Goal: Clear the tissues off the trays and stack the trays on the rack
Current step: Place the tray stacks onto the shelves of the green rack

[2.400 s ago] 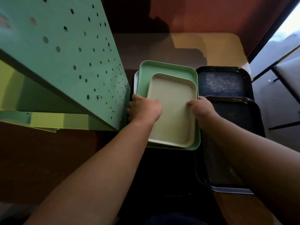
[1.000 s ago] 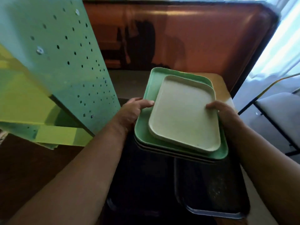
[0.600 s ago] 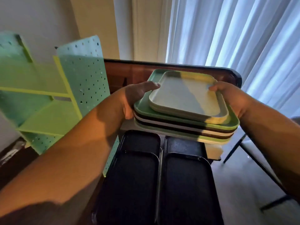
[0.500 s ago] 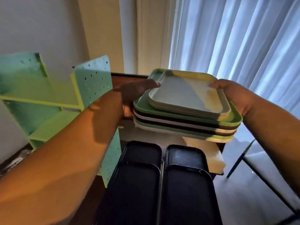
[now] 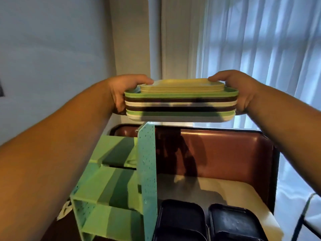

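Observation:
I hold a stack of several trays (image 5: 180,106) in green, cream, brown and white, raised level in front of me, higher than the rack's top. My left hand (image 5: 121,91) grips the stack's left end and my right hand (image 5: 243,92) grips its right end, thumbs on top. The green rack (image 5: 121,180) with perforated teal side panels stands below and to the left, its shelves bare. No tissues show on the top tray.
Two dark trays (image 5: 178,221) (image 5: 234,225) lie side by side on the table (image 5: 217,188) below, right of the rack. A brown padded seat back (image 5: 225,153) runs behind the table. Curtains hang at the right, a wall at the left.
Both hands lifted the tray stack off the table and raised it from chest level to above the rack. My view tilted upward from the table to the wall and curtains.

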The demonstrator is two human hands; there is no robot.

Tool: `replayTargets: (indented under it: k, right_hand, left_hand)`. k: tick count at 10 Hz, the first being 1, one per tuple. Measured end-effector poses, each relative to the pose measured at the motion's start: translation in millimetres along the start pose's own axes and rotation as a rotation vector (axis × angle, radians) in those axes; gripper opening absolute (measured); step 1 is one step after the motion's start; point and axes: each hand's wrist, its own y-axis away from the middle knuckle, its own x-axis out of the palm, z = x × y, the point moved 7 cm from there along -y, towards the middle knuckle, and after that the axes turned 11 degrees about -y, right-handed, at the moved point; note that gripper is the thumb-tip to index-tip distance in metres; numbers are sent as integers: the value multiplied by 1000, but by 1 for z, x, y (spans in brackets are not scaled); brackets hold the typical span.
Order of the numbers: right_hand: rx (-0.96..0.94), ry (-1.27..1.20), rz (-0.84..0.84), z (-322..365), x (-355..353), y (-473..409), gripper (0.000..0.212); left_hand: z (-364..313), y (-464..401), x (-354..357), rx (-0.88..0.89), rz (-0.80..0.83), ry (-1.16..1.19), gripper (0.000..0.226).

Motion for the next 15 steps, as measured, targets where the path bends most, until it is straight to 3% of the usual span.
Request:
replayTargets:
  k: [1, 2, 3, 5, 7, 9, 10, 11, 12, 13, 14, 15]
  right_hand:
    - [-40, -7, 2, -8, 50, -12, 38]
    - [-31, 29, 18, -22, 98, -21, 41]
    - [-5, 76, 45, -35, 142, -36, 47]
    - [34, 226, 52, -51, 215, -50, 37]
    - [-52, 531, -93, -57, 259, -62, 8]
    - [-35, 879, -143, -87, 281, -83, 18]
    - [-44, 1091, -172, -101, 288, -94, 29]
    - [22, 1161, -118, -121, 286, -106, 19]
    - [161, 1049, -113, -141, 279, -104, 14]
    - [240, 952, -122, -163, 268, -109, 29]
    - [153, 1071, -118, -181, 265, -119, 38]
    - [-31, 1373, -206, -181, 267, -120, 45]
  left_hand:
    - [30, -10, -45, -93, 48, -16, 22]
    - [62, -16, -80, -221, 292, 36, 40]
    - [90, -26, -120, -237, 353, 7, 44]
    - [130, -47, -156, -292, 458, -270, 48]
    - [157, -77, -168, -242, 313, -411, 50]
    - [172, -91, -165, -140, 183, -449, 23]
    - [180, -99, -161, -141, 155, -458, 21]
    - [186, -103, -145, -145, 211, -463, 16]
    - [197, -104, -130, -193, 276, -474, 31]
    - [206, -94, -114, -240, 338, -473, 42]
    - [221, -91, -102, -292, 367, -425, 45]
    - [231, -90, -95, -347, 404, -405, 57]
